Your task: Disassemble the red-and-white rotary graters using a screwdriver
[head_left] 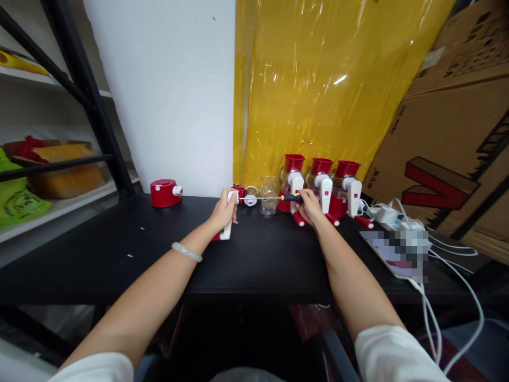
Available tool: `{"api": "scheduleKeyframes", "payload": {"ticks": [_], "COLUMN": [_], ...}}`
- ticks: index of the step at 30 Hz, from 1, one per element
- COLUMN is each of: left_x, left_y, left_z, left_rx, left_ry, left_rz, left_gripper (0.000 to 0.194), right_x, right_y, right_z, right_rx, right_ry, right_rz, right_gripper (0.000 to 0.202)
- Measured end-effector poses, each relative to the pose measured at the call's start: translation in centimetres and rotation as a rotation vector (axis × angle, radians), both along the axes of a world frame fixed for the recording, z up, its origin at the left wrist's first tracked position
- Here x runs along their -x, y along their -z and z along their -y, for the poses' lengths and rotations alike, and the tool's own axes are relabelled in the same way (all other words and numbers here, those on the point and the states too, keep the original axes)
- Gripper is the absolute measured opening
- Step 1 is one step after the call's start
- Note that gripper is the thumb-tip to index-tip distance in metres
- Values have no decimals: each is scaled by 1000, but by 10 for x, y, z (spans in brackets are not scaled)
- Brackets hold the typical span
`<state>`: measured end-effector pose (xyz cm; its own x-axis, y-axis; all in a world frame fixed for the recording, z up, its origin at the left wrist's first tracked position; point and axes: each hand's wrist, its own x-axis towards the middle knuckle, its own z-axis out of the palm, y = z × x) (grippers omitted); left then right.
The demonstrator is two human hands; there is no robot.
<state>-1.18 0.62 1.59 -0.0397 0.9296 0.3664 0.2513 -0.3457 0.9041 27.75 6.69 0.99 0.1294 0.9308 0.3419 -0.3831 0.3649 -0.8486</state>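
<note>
My left hand (225, 211) is closed round a white crank handle (226, 232) with a red grip, held a little above the black table. In my right hand (309, 207) is a screwdriver (292, 198) with a black and yellow handle. Its thin shaft runs level to the left, and the tip meets the upper end of the crank handle. Behind the shaft stand a clear plastic body (269, 204) and a white round part (250, 197). Part of a small red piece (239, 192) shows beside my left fingers.
Three red and white hand-crank graters (294, 164) stand at the back right. A red base (164, 193) sits at the back left. On the right lie a tablet (385, 254), white chargers and loose cables (457, 276). Shelving (79, 90) borders the left, a large cardboard box (449, 122) the right.
</note>
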Motion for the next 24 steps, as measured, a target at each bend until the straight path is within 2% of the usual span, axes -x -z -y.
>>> {"api": "scheduleKeyframes", "payload": {"ticks": [5,13,15,17,19,21,24], "left_x": [1,0,-1,-1,-1,-1,-1], "left_y": [2,4,4,5,6,6,7], "left_z": [-3,-3,-2,-2,-2,-2,-2], "left_rx": [12,28,8,-9,-19,-17,-6], "left_ry": [-5,-12,-5,0,-1,-6,-10], "left_rz": [-2,-3,-18,-37,-51,-56,-65], "left_gripper": [30,29,31,32,32,31,30], "right_x": [0,-1,-3,-5,-9,-12,-14], "right_y": [-6,-15,-14,-10,-6,-1,4], "right_z": [9,17,15,12,9,7,3], "right_rx": [31,11,37,75,71,33,30], "right_ry": [-9,-57,-25,42,161,273,292], "right_rz": [-5,-43,-6,116,296,431,453], "right_gripper": [45,22,19,31,44,48,46]}}
